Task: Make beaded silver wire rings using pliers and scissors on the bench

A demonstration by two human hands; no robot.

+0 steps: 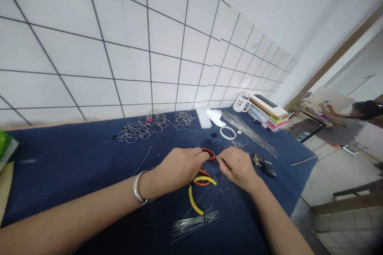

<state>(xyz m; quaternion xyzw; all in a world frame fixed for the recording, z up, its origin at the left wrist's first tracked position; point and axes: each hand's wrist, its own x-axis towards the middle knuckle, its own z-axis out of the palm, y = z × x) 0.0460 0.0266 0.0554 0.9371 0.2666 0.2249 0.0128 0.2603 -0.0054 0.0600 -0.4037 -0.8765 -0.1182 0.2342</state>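
Note:
My left hand, with a silver bangle on its wrist, is closed in a pinch on a thin piece of wire. Facing it, my right hand pinches the other end of this wire, so it spans the short gap between my fingertips. Under the hands lie scissors with orange handles, their blades hidden. Pliers with yellow grips rest just in front, their jaws hidden by my left hand. Closer to me is a bundle of short straight wires on the dark blue cloth.
Tangled wire loops lie along the tiled wall. Farther right are a clear ring, long straight wires, a white mug, stacked books and keys. Another person sits beyond at the right.

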